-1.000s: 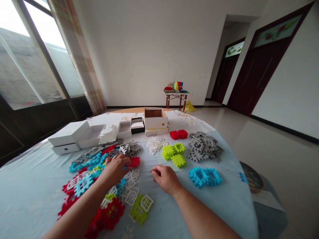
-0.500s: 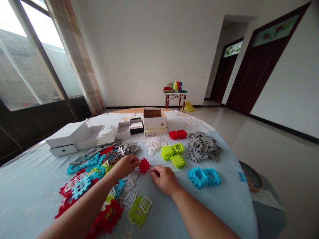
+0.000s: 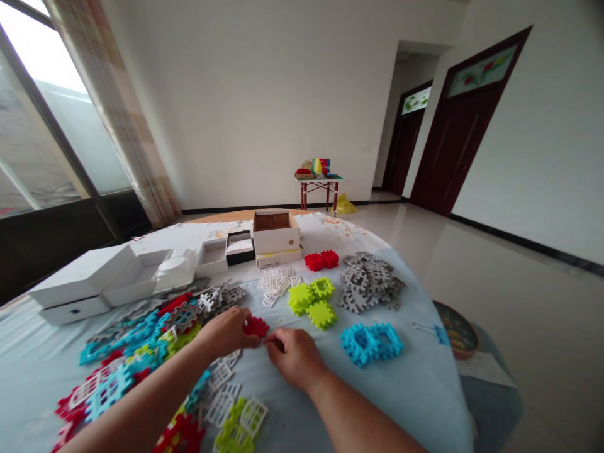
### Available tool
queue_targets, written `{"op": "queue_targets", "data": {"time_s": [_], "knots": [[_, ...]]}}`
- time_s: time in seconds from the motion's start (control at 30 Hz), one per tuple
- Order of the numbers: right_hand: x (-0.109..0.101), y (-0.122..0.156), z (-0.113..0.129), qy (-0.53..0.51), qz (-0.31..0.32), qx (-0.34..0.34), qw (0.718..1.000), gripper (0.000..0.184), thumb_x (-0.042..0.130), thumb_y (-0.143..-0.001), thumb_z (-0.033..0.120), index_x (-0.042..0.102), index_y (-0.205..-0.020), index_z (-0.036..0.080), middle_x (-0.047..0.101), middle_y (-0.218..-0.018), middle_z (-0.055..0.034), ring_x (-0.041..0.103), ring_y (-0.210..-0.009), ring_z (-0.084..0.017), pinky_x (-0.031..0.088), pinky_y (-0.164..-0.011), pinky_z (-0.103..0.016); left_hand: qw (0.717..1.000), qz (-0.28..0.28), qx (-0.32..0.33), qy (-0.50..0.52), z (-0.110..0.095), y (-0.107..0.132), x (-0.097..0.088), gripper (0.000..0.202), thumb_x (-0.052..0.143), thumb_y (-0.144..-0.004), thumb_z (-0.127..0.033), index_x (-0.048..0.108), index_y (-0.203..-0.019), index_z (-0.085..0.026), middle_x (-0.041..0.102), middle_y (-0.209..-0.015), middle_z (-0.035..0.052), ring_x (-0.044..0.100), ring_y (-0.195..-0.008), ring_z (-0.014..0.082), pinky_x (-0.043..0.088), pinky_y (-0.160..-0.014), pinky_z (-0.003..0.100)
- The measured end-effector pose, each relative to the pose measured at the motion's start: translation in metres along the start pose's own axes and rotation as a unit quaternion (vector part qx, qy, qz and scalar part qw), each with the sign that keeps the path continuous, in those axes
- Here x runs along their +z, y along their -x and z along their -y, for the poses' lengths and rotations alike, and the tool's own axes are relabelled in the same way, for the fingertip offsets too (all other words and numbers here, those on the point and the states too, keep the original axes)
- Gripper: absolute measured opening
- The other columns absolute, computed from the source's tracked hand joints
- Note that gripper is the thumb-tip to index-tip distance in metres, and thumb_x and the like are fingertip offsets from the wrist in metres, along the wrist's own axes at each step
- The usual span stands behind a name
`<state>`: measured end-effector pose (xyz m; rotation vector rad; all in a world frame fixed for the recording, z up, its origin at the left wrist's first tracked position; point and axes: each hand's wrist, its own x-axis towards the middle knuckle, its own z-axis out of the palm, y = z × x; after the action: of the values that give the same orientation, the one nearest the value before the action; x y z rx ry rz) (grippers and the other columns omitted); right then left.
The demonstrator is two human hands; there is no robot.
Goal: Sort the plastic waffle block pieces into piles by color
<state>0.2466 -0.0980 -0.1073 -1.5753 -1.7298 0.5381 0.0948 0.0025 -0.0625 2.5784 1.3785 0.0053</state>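
Note:
My left hand (image 3: 236, 331) is closed on a red toothed plastic building tile (image 3: 256, 326), fingers at its left side and thumb below. Just to the right, my right hand (image 3: 295, 356) has its fingers curled into a pinch close to the tile's lower right edge. Whether those fingertips touch the tile or hold something small, I cannot make out. Under and below the left wrist lie white window-frame pieces (image 3: 221, 406) and a lime green tile (image 3: 232, 431). A mixed heap with blue tiles (image 3: 111, 390) spreads to the left of my left forearm.
Sorted groups lie beyond my hands: lime tiles (image 3: 322, 314), red tiles (image 3: 321, 260), grey tiles (image 3: 370, 283), blue tiles (image 3: 372, 344) and white frames (image 3: 277, 283). A white box (image 3: 277, 241) and several trays stand farther back. A stool (image 3: 495, 390) is beyond the table's right edge.
My left hand has closed on the red tile, which now looks tilted rather than facing me. The right hand stays pinched beside it. The whole view has shifted, moving the scene leftward.

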Motion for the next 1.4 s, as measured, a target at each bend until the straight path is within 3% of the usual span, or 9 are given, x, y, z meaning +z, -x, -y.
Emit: {"op": "queue_targets", "data": {"time_s": [0.2,0.33,0.43,0.53,0.63,0.83,1.0,1.2,1.4], "knots": [[-0.001,-0.001,0.001,0.009,-0.002,-0.001,1.0,0.021,0.047,-0.08,0.029,0.066,-0.086,0.023,0.069,-0.079,-0.0023,0.063,-0.072,-0.015,0.039,-0.059,-0.02,0.999,0.009,0.024,-0.041,-0.006,-0.001,0.004,0.045,0.055,-0.056,-0.051,0.059,-0.084,-0.016,0.059,-0.086,0.0117,0.057,-0.077,0.0257,0.04,-0.069,0.035],[0.0,-0.001,0.0,0.019,-0.009,-0.003,1.0,0.02,0.047,-0.08,0.028,0.066,-0.086,0.024,0.069,-0.078,-0.001,0.063,-0.072,-0.015,0.039,-0.06,-0.02,0.998,0.015,0.034,-0.044,-0.002,-0.004,0.002,0.036,0.055,-0.056,-0.039,0.059,-0.083,-0.015,0.06,-0.086,0.012,0.057,-0.079,0.0257,0.041,-0.071,0.035],[0.002,-0.001,-0.001,0.029,-0.014,-0.004,0.999,0.02,0.046,-0.08,0.029,0.066,-0.085,0.025,0.069,-0.077,-0.0005,0.063,-0.07,-0.015,0.039,-0.061,-0.021,0.999,-0.03,0.033,0.006,0.0,-0.016,-0.011,0.039,0.056,-0.057,-0.037,0.058,-0.089,-0.014,0.061,-0.089,0.0126,0.057,-0.08,0.0255,0.042,-0.073,0.035],[0.004,-0.002,-0.001,0.05,-0.015,0.006,0.999,0.02,0.046,-0.08,0.03,0.066,-0.084,0.025,0.069,-0.076,-0.0003,0.063,-0.072,-0.016,0.04,-0.063,-0.023,0.993,-0.093,0.035,0.057,-0.01,-0.044,-0.028,0.054,0.057,-0.06,-0.041,0.052,-0.106,-0.014,0.062,-0.099,0.0144,0.057,-0.085,0.0256,0.042,-0.075,0.036],[0.005,-0.004,-0.002,0.065,-0.009,0.019,0.998,0.02,0.046,-0.08,0.031,0.065,-0.085,0.026,0.069,-0.076,-0.0005,0.063,-0.073,-0.017,0.041,-0.065,-0.025,0.989,-0.118,0.046,0.075,-0.034,-0.086,-0.038,0.06,0.057,-0.061,-0.043,0.047,-0.114,-0.014,0.061,-0.103,0.0144,0.056,-0.091,0.0259,0.042,-0.077,0.036],[0.006,-0.004,-0.003,0.065,0.003,0.035,0.997,0.021,0.046,-0.08,0.033,0.064,-0.086,0.026,0.069,-0.078,-0.0017,0.063,-0.075,-0.02,0.042,-0.068,-0.028,0.989,-0.113,0.057,0.078,-0.081,-0.167,-0.029,0.066,0.064,-0.06,-0.038,0.044,-0.119,-0.015,0.058,-0.11,0.0139,0.055,-0.094,0.0243,0.042,-0.08,0.037],[0.009,-0.005,-0.004,0.064,0.005,0.036,0.997,0.02,0.045,-0.081,0.031,0.064,-0.085,0.027,0.069,-0.077,-0.0009,0.063,-0.074,-0.02,0.042,-0.067,-0.028,0.988,-0.124,0.055,0.079,-0.095,-0.199,-0.023,0.071,0.063,-0.061,-0.045,0.041,-0.122,-0.013,0.054,-0.114,0.0154,0.052,-0.101,0.0245,0.041,-0.083,0.037],[0.008,-0.005,-0.004,0.069,0.013,0.036,0.997,0.02,0.045,-0.081,0.032,0.063,-0.087,0.027,0.069,-0.078,0.0004,0.062,-0.075,-0.018,0.041,-0.068,-0.027,0.981,-0.162,0.056,0.092,-0.077,-0.182,-0.028,0.067,0.06,-0.061,-0.049,0.045,-0.119,-0.017,0.054,-0.114,0.0134,0.054,-0.098,0.024,0.041,-0.081,0.032],[0.002,-0.002,0.0,0.043,0.009,0.023,0.999,0.02,0.045,-0.082,0.029,0.064,-0.084,0.026,0.068,-0.075,0.0018,0.061,-0.071,-0.014,0.039,-0.063,-0.022,0.974,-0.201,0.032,0.1,-0.012,-0.111,-0.046,0.049,0.048,-0.07,-0.048,0.054,-0.108,-0.018,0.06,-0.105,0.0084,0.059,-0.08,0.0169,0.043,-0.074,0.028]]}}
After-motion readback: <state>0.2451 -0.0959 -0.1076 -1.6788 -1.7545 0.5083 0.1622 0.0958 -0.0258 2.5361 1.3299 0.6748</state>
